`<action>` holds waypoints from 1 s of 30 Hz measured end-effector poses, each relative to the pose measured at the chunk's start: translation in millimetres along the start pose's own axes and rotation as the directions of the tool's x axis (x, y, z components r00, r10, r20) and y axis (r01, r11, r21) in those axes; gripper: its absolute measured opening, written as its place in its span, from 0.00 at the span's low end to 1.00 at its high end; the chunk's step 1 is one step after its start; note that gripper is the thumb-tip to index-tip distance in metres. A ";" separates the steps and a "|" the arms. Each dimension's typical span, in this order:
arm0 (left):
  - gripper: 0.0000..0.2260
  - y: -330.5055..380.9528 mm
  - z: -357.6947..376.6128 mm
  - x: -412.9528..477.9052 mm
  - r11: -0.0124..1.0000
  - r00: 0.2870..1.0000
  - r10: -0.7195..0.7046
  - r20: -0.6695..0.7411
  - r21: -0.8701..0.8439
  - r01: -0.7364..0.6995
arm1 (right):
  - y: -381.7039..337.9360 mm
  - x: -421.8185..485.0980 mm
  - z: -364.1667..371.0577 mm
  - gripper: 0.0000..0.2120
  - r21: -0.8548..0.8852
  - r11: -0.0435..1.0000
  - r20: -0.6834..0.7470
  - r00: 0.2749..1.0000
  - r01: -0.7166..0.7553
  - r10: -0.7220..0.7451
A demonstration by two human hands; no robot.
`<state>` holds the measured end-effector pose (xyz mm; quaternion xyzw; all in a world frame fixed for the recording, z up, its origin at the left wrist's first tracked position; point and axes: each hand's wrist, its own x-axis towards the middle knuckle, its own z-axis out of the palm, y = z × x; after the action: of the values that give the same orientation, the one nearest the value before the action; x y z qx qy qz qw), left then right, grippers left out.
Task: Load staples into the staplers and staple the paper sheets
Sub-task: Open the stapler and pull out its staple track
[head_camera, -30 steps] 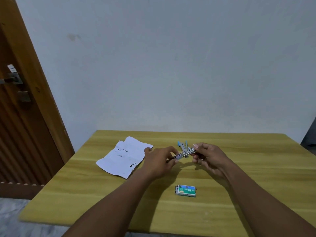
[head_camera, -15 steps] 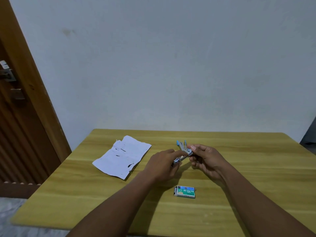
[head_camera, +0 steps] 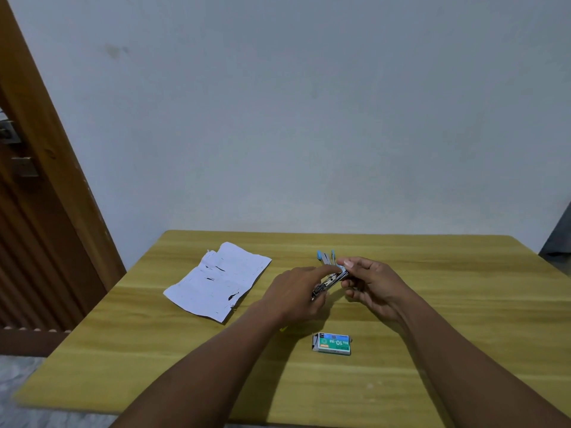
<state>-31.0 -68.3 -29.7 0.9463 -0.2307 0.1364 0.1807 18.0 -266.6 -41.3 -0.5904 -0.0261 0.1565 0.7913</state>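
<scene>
Gripping an opened metal stapler (head_camera: 329, 281) above the desk (head_camera: 432, 350), both hands' fingers close on it: left hand (head_camera: 295, 296), right hand (head_camera: 375, 284). Beyond the stapler stand blue staplers (head_camera: 324, 257); nearer lies the staple box (head_camera: 333, 343), leftward the paper sheets (head_camera: 216, 279).

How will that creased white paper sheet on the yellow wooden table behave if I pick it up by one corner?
The creased white paper sheet would probably flop and sag, since it looks thin and already wrinkled. It looks light, so a push may slide it easily across the smooth yellow wooden table. Its torn-looking spots suggest it could rip further.
</scene>
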 end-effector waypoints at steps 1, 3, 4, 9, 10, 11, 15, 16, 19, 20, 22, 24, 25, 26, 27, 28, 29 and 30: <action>0.24 0.3 -0.2 0.5 1.000 1.000 0.004 0.010 0.001 -0.004 | 0.1 0.1 -0.2 0.11 -0.003 1.000 -0.001 1.000 -0.001 0.001; 0.26 1.1 -0.3 1.5 1.000 0.999 0.013 0.031 0.005 -0.013 | 0.4 0.0 -0.9 0.11 -0.002 1.000 -0.002 1.000 -0.001 0.001; 0.27 1.2 -0.2 2.1 1.000 0.999 0.016 0.039 0.008 -0.017 | 0.6 0.1 -1.1 0.11 -0.003 1.000 -0.004 1.000 -0.001 0.001; 0.26 1.7 1.1 4.3 1.000 0.998 0.002 0.064 0.003 -0.002 | -0.1 -0.8 -0.9 0.10 -0.022 1.000 -0.008 1.000 -0.007 0.007; 0.26 1.6 1.4 4.5 1.000 0.998 -0.002 0.067 -0.002 0.002 | 0.3 -0.8 -0.9 0.10 -0.023 1.000 -0.010 1.000 -0.009 0.008; 0.26 1.4 1.8 4.7 1.000 0.998 -0.007 0.070 -0.006 0.007 | 0.4 -0.8 -0.7 0.10 -0.025 1.000 -0.012 1.000 -0.011 0.011; 0.23 -1.4 2.7 5.4 1.000 0.996 -0.019 0.085 -0.011 0.020 | 3.8 0.3 -1.6 0.09 -0.030 0.999 -0.018 1.000 -0.019 0.019; 0.22 -2.4 3.3 5.2 1.000 0.996 -0.025 0.088 -0.010 0.026 | 4.8 0.8 -2.1 0.09 -0.033 0.999 -0.021 1.000 -0.018 0.018; 0.18 -5.4 5.7 4.1 0.999 0.995 -0.036 0.089 -0.016 0.038 | 6.4 0.6 -1.7 0.09 -0.055 0.998 -0.025 1.000 -0.016 0.014; 0.17 -6.7 6.6 3.8 0.999 0.995 -0.038 0.089 -0.015 0.040 | 6.6 0.4 -1.5 0.09 -0.059 0.998 -0.025 1.000 -0.016 0.015; 0.15 -8.1 8.0 2.7 0.999 0.994 -0.048 0.095 -0.013 0.049 | 6.8 0.1 -0.6 0.09 -0.066 0.998 -0.023 1.000 -0.018 0.016; 0.15 -9.3 9.4 1.3 0.998 0.993 -0.059 0.098 -0.016 0.061 | 7.2 0.1 0.3 0.09 -0.080 0.997 -0.022 1.000 -0.018 0.017; 0.14 -9.6 10.1 0.6 0.998 0.994 -0.061 0.095 -0.019 0.063 | 7.5 0.3 0.6 0.09 -0.088 0.996 -0.023 1.000 -0.018 0.016; 0.14 -9.7 10.6 -0.4 0.998 0.994 -0.061 0.089 -0.022 0.063 | 8.1 0.2 0.8 0.09 -0.095 0.995 -0.024 1.000 -0.015 0.013; 0.13 -9.6 10.8 -1.2 0.998 0.995 -0.058 0.081 -0.025 0.060 | 8.4 0.1 0.9 0.09 -0.097 0.995 -0.026 1.000 -0.011 0.009; 0.13 -9.7 10.7 -1.6 0.998 0.996 -0.055 0.071 -0.028 0.057 | 8.7 0.1 0.9 0.09 -0.097 0.995 -0.029 1.000 -0.008 0.005; 0.13 -10.0 10.2 -2.1 0.998 0.997 -0.053 0.061 -0.028 0.055 | 8.6 -0.1 1.0 0.09 -0.098 0.995 -0.033 0.999 -0.006 0.003; 0.12 -10.5 9.6 -2.6 0.998 0.998 -0.050 0.049 -0.021 0.051 | 8.4 0.0 0.9 0.09 -0.101 0.995 -0.037 0.999 -0.005 0.002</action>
<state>-26.4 -62.5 -42.2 0.9528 -0.2124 0.1064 0.1888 16.0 -263.6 -49.0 -0.6327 -0.0185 0.1456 0.7604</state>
